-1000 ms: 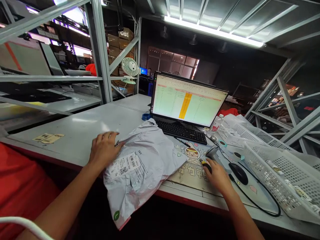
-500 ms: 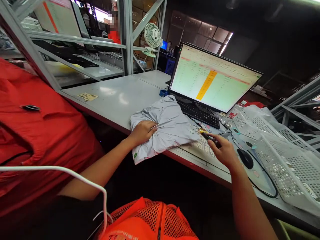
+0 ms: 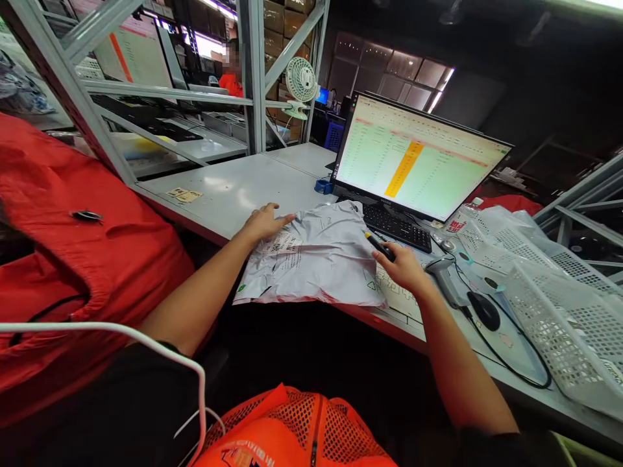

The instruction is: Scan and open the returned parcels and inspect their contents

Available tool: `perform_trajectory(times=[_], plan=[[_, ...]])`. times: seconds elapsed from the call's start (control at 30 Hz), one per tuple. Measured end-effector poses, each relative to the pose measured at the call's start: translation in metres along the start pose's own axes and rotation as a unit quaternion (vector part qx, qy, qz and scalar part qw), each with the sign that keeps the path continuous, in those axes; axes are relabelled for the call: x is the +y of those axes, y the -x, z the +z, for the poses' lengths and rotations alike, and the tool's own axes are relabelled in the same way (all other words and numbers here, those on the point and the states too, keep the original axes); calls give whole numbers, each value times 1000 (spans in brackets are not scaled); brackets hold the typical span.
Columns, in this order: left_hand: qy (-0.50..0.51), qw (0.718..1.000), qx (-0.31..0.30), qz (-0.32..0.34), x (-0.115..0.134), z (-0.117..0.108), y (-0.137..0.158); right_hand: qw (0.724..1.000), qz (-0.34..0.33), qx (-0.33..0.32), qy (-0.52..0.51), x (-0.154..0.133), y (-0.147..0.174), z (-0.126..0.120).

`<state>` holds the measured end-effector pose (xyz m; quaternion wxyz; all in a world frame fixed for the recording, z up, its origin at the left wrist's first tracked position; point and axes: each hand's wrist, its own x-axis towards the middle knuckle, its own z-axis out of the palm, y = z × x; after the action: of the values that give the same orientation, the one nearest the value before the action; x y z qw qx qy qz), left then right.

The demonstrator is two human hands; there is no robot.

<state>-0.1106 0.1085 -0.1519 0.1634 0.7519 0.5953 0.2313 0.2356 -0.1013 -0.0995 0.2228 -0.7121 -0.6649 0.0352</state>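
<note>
Both hands on the parcel at the desk edge.
We press our left hand (image 3: 265,222) flat, fingers spread, on the grey mailer bag (image 3: 316,263); our right hand (image 3: 402,267) grips a marker (image 3: 378,245), tip over the bag, before the keyboard (image 3: 396,228) and monitor (image 3: 418,159).

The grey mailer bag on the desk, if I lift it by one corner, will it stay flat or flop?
Probably flop: the mailer bag is thin wrinkled plastic that creases under the left hand. It looks light, lying nearly flat. Its glossy surface may slide easily on the desk.
</note>
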Motion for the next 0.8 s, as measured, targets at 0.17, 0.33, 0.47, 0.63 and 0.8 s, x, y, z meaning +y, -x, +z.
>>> perform_trajectory(times=[0.17, 0.33, 0.47, 0.63, 0.8], plan=[[-51, 993, -74, 76, 29, 12, -37, 996, -40, -67, -48, -16, 6, 12], [-32, 990, 0, 135, 63, 11, -12, 987, -113, -115, -22, -40, 16, 5], [-10, 965, -7, 263, 54, 26, 51, 978, -154, -131, 44, -50, 22, -4], [91, 964, 31, 250, 33, 55, 88, 958, -202, -174, 109, -71, 11, 9], [113, 959, 42, 257, 30, 62, 81, 962, -166, -170, 132, -63, -13, 11]])
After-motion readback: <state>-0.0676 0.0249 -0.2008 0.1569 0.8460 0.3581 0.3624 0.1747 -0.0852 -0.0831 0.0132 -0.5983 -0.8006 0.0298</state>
